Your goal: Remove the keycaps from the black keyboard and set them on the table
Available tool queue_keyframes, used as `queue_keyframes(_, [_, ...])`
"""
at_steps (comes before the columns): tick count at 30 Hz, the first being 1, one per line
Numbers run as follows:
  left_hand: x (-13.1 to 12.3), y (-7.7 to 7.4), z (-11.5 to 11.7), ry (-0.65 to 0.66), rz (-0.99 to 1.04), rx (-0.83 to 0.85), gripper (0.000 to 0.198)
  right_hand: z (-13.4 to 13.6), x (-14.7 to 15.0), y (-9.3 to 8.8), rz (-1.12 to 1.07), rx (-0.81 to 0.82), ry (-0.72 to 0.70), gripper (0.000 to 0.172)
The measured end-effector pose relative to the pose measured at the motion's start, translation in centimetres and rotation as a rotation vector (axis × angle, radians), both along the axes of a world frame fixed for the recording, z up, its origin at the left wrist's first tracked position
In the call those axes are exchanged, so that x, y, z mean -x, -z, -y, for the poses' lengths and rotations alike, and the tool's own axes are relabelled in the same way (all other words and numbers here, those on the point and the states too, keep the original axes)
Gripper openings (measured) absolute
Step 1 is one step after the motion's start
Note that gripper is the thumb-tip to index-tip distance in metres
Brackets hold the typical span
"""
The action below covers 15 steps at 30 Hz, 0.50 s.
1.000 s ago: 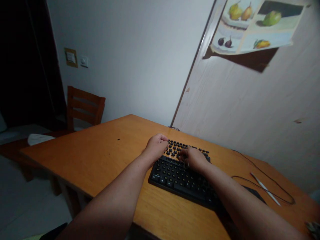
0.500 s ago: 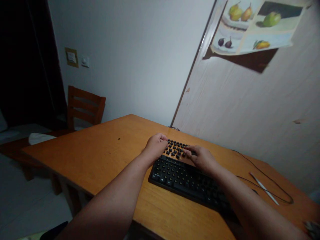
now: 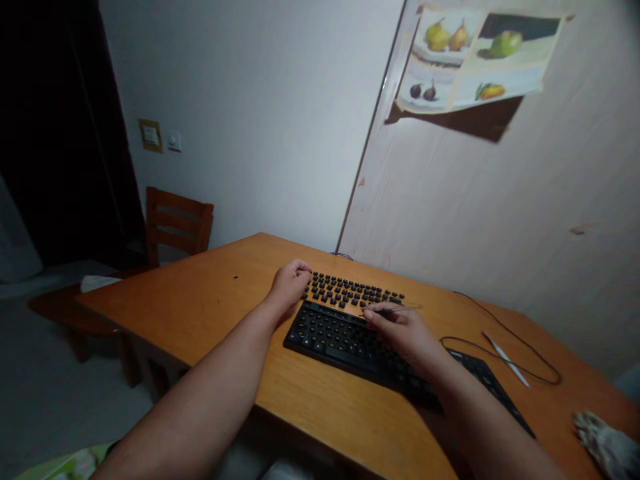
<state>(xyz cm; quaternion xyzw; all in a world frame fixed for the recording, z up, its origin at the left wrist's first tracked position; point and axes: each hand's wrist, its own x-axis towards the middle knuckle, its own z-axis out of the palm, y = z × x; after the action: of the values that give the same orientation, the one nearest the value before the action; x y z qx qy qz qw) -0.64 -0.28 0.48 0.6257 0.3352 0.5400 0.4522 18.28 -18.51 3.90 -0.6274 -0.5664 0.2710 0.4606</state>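
Observation:
A black keyboard (image 3: 330, 347) lies on the wooden table, many of its key positions bare with small pale spots showing. Behind it, loose black keycaps (image 3: 345, 288) are laid out in rows. My left hand (image 3: 291, 283) rests at the left end of these rows, fingers curled together; what they hold, if anything, is hidden. Over the keyboard's back edge, my right hand (image 3: 400, 327) pinches a thin dark tool (image 3: 411, 307), whose slender end sticks out behind the fingers. Its exact kind is too small to tell. My right forearm covers part of the keyboard.
A cable (image 3: 500, 363) loops across the table's right side, crossing a white pen-like stick (image 3: 507, 360). A crumpled greyish cloth (image 3: 607, 440) lies near the right edge. One small black piece (image 3: 236, 277) sits left. A chair (image 3: 177, 223) stands beyond the table.
My right hand has drawn back from the keycap rows toward the keyboard, and the thin tool now shows. My left hand stays at the rows' left end. The camera view has shifted.

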Motion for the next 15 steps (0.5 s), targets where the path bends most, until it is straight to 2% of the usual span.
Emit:
queue_keyframes(4, [0.0, -1.4, 0.9, -0.064, 0.077, 0.006, 0.018, 0.2, 0.0, 0.7, 0.101, 0.001, -0.128, 0.04])
queue_keyframes(8, [-0.2, -4.6, 2.6, -0.056, 0.097, -0.015, 0.018, 0.2, 0.2, 0.7, 0.141, -0.049, -0.254, 0.03])
queue_keyframes(12, [-1.0, -7.5, 4.2, -0.03, 0.114, 0.048, 0.018, 0.4, 0.6, 0.3, 0.229, -0.034, -0.352, 0.026])
queue_keyframes(15, [-2.1, -8.2, 4.9, -0.011, 0.183, 0.101, 0.018, 0.6, 0.9, 0.2, 0.287, -0.036, -0.358, 0.023])
